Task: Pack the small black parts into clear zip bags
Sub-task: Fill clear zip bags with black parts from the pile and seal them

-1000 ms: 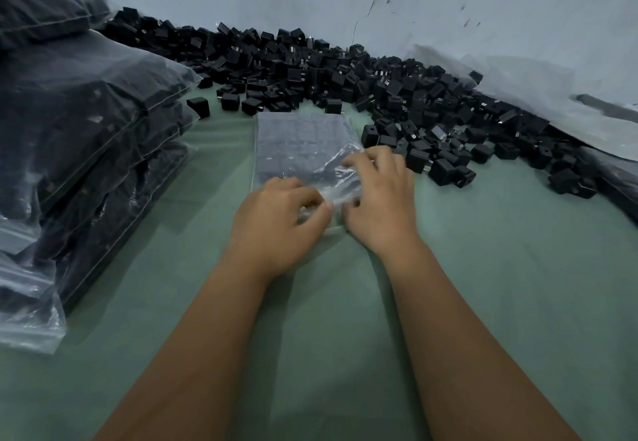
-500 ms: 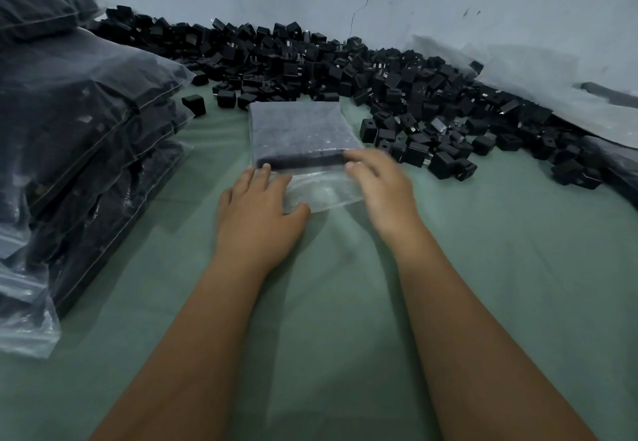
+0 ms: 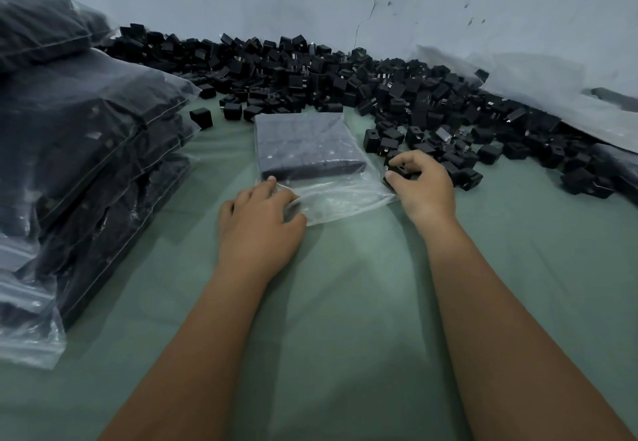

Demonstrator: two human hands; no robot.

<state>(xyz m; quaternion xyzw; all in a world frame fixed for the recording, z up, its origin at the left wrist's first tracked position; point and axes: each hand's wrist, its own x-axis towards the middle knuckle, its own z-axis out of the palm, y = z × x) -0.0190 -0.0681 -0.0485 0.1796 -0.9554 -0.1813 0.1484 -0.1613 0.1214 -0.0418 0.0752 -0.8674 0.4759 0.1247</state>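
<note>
Fingers of my right hand [image 3: 423, 185] were curled around one small black part [image 3: 400, 169], pinching it at the near edge of the loose pile [image 3: 345, 75]. Fingers of my left hand [image 3: 257, 219] lay fairly straight, pressing flat on the open end of the clear zip bag [image 3: 331, 199].

Item: clear zip bag, centre of frame, lying flat on the green cloth [image 3: 345, 302]. Contents: black parts packed in one neat flat block filling the far half; near half empty, crinkled and glossy.

Item: loose pile of small black cube-shaped parts, some showing metal prongs, spread across the upper middle to the right of frame.

Position: bag sat between my two hands, left fingertips on its near left corner, right hand just beside its right edge.

Pose: both forearms reached up from the bottom of frame, palms down.

Item: stack of filled bags [image 3: 79, 150], left of frame.
</note>
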